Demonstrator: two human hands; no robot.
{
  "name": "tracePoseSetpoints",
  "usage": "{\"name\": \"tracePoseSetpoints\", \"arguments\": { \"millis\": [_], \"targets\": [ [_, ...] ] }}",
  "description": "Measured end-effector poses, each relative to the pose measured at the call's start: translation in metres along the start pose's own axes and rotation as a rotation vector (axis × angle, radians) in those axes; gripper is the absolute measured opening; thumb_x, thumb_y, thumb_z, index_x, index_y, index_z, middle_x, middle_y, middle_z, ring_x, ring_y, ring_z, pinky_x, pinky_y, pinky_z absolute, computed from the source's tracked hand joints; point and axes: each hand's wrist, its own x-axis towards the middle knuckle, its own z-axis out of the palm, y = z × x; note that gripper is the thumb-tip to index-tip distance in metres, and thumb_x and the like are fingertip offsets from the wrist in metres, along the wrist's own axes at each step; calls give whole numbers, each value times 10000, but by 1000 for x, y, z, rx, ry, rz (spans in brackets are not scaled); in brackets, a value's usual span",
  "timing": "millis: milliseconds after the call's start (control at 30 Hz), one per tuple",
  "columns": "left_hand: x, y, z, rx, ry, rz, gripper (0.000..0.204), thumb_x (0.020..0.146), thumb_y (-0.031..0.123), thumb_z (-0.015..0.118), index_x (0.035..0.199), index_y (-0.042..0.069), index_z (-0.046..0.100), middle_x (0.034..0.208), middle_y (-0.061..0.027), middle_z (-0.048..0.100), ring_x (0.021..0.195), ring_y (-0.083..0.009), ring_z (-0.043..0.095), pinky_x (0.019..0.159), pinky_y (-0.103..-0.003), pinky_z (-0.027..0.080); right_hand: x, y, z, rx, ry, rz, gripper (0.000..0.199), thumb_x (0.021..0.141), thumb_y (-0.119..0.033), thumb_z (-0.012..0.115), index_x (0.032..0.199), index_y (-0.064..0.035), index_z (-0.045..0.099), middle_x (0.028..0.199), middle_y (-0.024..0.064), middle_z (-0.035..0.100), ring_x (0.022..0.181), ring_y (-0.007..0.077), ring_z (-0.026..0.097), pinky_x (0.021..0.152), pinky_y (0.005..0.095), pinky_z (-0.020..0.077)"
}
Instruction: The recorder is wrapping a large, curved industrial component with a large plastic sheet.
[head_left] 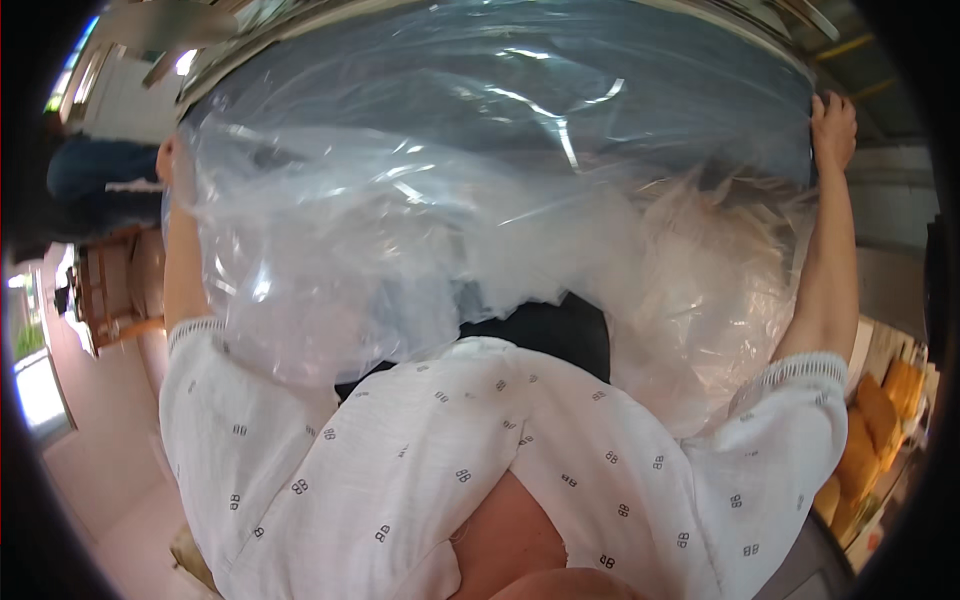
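A large, crinkled sheet of clear plastic (pixel 330 225) stretches across the width in front of me, its near part bunched and hanging loosely against my body. Under its far part lies a broad, grey-blue flat surface (pixel 690 75); what it belongs to I cannot make out. My right hand (pixel 834 132) is at the far right corner, fingers curled round the edge of the plastic. Over on the far left, my left hand (pixel 172 160) holds the opposite side of the sheet, its fingers partly hidden. Both arms are stretched wide apart.
A person's dark blue trousers (pixel 105 178) show at the left, close to my left hand. Below them stands a wooden piece of furniture (pixel 118 290) on a pale floor (pixel 105 420). Orange-yellow bundles (pixel 872 425) lie at the lower right.
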Motion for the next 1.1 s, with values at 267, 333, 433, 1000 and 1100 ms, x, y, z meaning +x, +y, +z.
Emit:
{"name": "tracePoseSetpoints", "arguments": {
  "millis": [267,333,433,1000,1100],
  "targets": [
    [10,-11,0,5,108,-28,450,733,509,556,922,122,687,884,-110,663,863,-305,617,757,-372,466,-129,-123,-241,2124,-1442,-426,383,836,-391,545,877,-11,576,843,93,584,728,170,570,686,271,446],
    [58,-70,-43,122,191,9,441,724,513,568,909,132,692,865,-96,667,837,-295,625,741,-367,470,-182,-146,-244,1944,-1973,-884,290,863,-210,543,1030,26,566,942,106,615,825,173,605,740,281,459],
    [44,-49,13,41,115,33,404,711,490,602,884,138,697,839,-73,673,795,-273,634,709,-352,477,-264,-165,-246,1445,-1402,-330,479,814,-272,609,1152,39,475,1160,176,517,1059,231,512,900,333,384],
    [-30,76,-48,-241,112,103,322,802,328,553,893,31,637,831,-133,642,765,-275,594,699,-343,441,-233,-78,-273,1736,171,551,350,931,-229,415,1239,-64,418,1125,49,493,981,133,484,788,272,434],
    [-40,101,-57,-374,-15,272,279,836,284,538,908,27,621,840,-124,636,766,-251,585,704,-327,436,-217,48,-310,1629,637,589,386,913,-281,460,1228,-61,426,1153,83,488,1055,223,475,887,343,417]
  ]
}}
